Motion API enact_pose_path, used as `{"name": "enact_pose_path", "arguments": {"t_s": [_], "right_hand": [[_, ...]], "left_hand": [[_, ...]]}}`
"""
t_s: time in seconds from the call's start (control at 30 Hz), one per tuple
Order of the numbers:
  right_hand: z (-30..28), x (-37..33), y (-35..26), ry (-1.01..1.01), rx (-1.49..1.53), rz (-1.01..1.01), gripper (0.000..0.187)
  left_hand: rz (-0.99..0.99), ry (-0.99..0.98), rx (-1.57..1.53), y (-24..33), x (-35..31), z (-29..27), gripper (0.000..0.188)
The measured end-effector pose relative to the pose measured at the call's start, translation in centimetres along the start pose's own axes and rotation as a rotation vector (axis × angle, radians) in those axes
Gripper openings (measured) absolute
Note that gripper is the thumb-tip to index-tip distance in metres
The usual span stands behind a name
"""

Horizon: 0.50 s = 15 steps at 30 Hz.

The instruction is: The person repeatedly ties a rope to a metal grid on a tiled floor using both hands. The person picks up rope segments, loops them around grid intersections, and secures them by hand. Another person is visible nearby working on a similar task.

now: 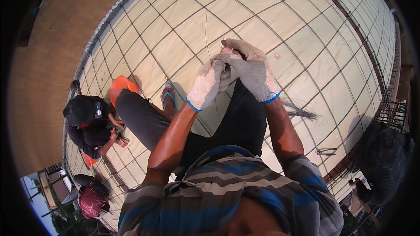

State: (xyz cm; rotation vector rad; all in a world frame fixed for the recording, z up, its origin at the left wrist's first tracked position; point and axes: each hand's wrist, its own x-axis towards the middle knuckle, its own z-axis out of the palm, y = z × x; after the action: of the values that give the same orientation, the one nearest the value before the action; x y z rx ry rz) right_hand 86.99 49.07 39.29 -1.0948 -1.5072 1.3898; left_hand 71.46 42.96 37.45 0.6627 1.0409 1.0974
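Both my hands wear white knit gloves with blue cuffs and meet over the rebar mesh [306, 67]. My left hand [209, 83] is closed, with thin wire [206, 35] rising from its fingertips. Against it, my right hand [251, 67] is curled, its thumb and forefinger pinched near the same wire. Bare fingertips show at the right glove's end, and a dark bit inside that palm is too hidden to name. Right of my right wrist, a loose bundle of thin tie wire [302, 112] lies on the mesh.
Pale sheeting lies under the mesh. An orange bucket [120, 88] stands at left, near my sandalled foot [168, 97]. A crouching person in a dark cap [83, 111] and another in a maroon cap [93, 201] are at left; a dark-clothed person [380, 161] is at right. A bent metal piece [326, 151] lies nearby.
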Motion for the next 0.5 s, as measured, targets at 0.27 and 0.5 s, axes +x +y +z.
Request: {"name": "enact_pose_path", "arguments": {"t_s": [0.27, 0.5], "right_hand": [[1.0, 1.1, -1.6, 0.107, 0.387, 0.066, 0.036], [-0.1, -0.8, -2.0, -0.174, 0.229, -0.059, 0.039]], "left_hand": [[-0.221, -0.262, 0.040, 1.1, -1.4, -0.8, 0.041], [-0.510, -0.491, 0.140, 2.1, -1.8, -2.1, 0.040]]}}
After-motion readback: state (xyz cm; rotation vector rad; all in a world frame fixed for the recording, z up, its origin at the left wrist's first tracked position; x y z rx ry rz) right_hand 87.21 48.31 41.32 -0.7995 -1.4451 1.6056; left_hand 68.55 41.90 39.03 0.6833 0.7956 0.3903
